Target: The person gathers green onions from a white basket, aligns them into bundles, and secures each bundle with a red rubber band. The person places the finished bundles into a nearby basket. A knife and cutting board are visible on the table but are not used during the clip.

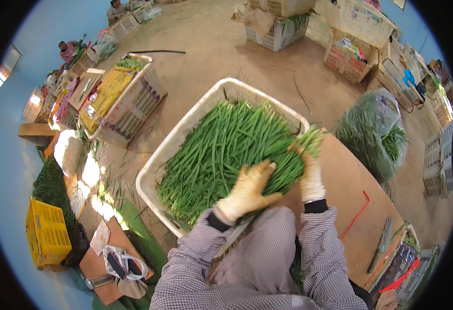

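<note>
A white plastic crate point(267, 100) stands before my knees, filled with long green leaves that look like garlic chives point(218, 143). My right hand point(311, 176), in a pale work glove, grips a bundle of chives point(288, 166) near its pale stem ends, over the crate's right corner. My left hand point(248, 190), gloved the same way, lies over the leaves of that bundle with its thumb and fingers apart. Beside my right arm is a brown board point(346, 166) bearing a red strip point(358, 215) and a knife point(381, 242).
A clear plastic bag of greens point(373, 133) stands beyond the board. Left of the crate is another crate point(133, 104) topped with yellow sacking. A yellow crate point(48, 232) stands by the wall. Stacked crates point(277, 31) are farther off. Other people point(68, 50) sit at the far sides.
</note>
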### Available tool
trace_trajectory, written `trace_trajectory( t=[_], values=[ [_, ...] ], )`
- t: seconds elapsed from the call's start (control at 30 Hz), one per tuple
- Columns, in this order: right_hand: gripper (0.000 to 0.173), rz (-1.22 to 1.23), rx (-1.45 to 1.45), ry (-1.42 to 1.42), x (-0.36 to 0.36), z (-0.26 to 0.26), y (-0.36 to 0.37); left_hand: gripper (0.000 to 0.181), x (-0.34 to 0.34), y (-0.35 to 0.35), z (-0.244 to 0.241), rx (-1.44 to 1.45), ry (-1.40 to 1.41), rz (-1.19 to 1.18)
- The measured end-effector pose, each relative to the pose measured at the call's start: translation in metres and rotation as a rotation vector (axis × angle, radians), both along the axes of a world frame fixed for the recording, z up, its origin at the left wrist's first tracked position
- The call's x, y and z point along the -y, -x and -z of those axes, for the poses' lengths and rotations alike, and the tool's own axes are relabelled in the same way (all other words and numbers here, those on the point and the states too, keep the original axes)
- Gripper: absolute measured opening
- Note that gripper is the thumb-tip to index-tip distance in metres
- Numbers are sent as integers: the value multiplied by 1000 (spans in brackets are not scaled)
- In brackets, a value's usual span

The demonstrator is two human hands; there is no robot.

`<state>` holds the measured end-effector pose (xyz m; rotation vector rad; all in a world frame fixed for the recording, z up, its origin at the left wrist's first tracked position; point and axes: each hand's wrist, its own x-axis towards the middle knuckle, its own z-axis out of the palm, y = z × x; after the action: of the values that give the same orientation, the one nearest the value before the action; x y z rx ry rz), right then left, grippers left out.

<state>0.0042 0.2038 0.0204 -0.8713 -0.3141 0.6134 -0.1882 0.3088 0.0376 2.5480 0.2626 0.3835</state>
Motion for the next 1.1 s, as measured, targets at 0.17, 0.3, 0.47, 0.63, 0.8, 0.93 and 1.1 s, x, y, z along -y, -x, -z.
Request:
trace_trajectory(
  t=[0.17, 0.3, 0.47, 0.63, 0.8, 0.93, 1.1],
  values=[
    [57, 104, 100, -246, 54, -72, -5, 28, 16, 73, -76, 526, 401, -577],
    [56, 215, 385, -157, 56, -135, 46, 45, 78, 108, -68, 475, 1164, 217],
    [63, -288, 88, -228, 164, -131, 157, 88, 146, 88, -87, 237, 2209, 533],
    [68, -188, 1805, 316, 241, -139, 212, 56, 174, 102, -95, 55, 2516, 261],
    [92, 32, 1084, 878, 354, -109, 205, 51, 209, 80, -91, -28, 1966, 452],
    [80, -38, 327, 442, 385, -116, 179, 52, 285, 48, -91, -70, 1241, 568],
    [31, 542, 632, 665, 416, -181, 172, 58, 364, 0, -109, -86, 853, 890]
  ],
)
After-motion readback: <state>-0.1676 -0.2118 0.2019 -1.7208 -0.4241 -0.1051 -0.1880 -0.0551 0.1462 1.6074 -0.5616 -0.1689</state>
